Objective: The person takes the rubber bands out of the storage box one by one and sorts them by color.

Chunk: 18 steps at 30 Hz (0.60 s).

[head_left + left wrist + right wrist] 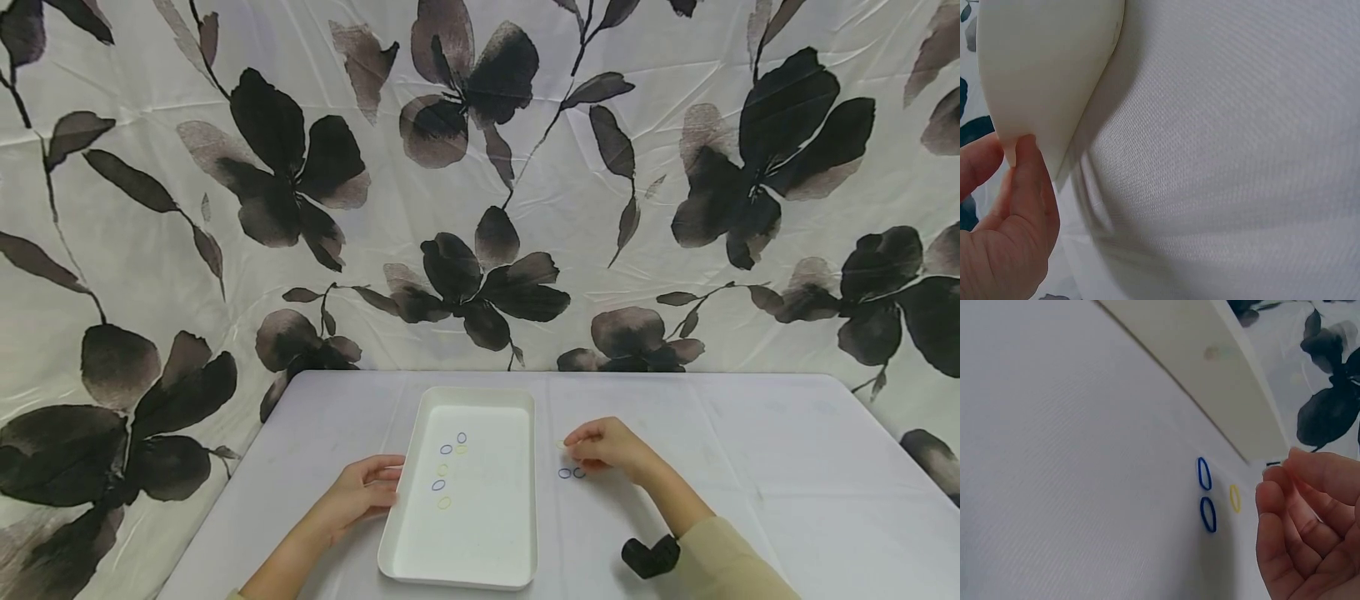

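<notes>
A white rectangular tray (480, 546) lies on the table, with several thin blue and yellow rings scattered over its left half. My left hand (367, 492) grips the tray's left rim; in the left wrist view thumb and fingers (1025, 181) pinch the wall's edge. To the tray's right, my right hand (611, 446) hovers over the cloth, thumb and fingertips together. At those fingertips (1272, 478) in the right wrist view shows a thin dark sliver, apparently a ring seen edge-on. Below them lie two blue rings (1208, 514) and a yellow ring (1235, 498).
White cloth (750, 467) covers the table. A black band-like object (649, 556) is by the right sleeve (731, 562). Behind the far table edge hangs a white curtain (637, 208) with dark flowers.
</notes>
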{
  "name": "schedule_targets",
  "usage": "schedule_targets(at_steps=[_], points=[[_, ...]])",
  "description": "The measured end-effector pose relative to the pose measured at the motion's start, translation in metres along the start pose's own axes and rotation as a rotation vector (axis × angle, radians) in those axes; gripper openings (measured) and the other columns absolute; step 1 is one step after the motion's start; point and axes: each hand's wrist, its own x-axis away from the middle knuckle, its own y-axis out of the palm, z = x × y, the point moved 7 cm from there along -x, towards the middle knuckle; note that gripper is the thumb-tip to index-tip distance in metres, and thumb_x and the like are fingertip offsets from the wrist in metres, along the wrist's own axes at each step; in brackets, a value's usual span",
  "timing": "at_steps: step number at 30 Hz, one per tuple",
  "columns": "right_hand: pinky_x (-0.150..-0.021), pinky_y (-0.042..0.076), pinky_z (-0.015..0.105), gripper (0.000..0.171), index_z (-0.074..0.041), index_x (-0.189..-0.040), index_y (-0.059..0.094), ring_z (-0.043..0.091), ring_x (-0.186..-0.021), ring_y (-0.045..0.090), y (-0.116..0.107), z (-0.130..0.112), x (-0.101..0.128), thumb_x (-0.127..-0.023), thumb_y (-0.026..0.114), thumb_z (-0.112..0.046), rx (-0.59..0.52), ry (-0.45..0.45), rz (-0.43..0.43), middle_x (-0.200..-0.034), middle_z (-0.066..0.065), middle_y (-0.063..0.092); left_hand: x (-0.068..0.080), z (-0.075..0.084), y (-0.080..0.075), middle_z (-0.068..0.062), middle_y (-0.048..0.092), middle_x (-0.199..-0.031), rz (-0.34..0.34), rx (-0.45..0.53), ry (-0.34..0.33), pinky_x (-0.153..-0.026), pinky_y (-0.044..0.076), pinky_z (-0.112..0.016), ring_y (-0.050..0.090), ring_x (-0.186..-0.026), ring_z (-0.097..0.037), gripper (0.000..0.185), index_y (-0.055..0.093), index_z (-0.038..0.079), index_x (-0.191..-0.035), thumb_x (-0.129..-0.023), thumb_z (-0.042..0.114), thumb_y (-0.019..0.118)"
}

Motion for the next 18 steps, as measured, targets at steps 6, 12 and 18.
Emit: schedule_targets(at_steps=[6, 12, 18], points=[[-0.066, 0.055, 0.030, 0.022, 0.008, -0.098, 0.066, 0.014, -0.071, 0.061, 0.004, -0.009, -0.003, -0.082, 0.066, -0.007, -0.011, -0.027, -0.014, -0.078, 0.002, 0.065, -0.001, 0.000, 0.000, -0.023, 0.054, -0.117, 0.005, -0.001, 0.000, -0.079, 0.054, -0.037, 0.061, -0.098, -0.027, 0.059, 0.042, -0.010, -0.131, -0.075, -0.011, 0.062], [-0.064, 0.054, 0.028, 0.027, 0.011, -0.102, 0.063, 0.012, -0.068, 0.060, 0.011, -0.018, -0.005, -0.083, 0.066, -0.008, -0.028, -0.040, -0.028, -0.077, 0.001, 0.065, -0.001, -0.001, 0.001, -0.023, 0.054, -0.117, -0.007, 0.001, 0.009, -0.079, 0.054, -0.036, 0.061, -0.098, -0.027, 0.059, 0.041, -0.011, -0.131, -0.075, -0.011, 0.062], [-0.064, 0.054, 0.027, 0.024, 0.008, -0.100, 0.064, 0.012, -0.067, 0.060, 0.019, -0.029, -0.010, -0.082, 0.066, -0.008, -0.028, -0.044, -0.028, -0.076, 0.001, 0.065, -0.001, -0.002, -0.001, -0.022, 0.055, -0.116, 0.006, -0.008, 0.008, -0.078, 0.054, -0.036, 0.062, -0.098, -0.026, 0.059, 0.043, -0.010, -0.131, -0.075, -0.011, 0.062]])
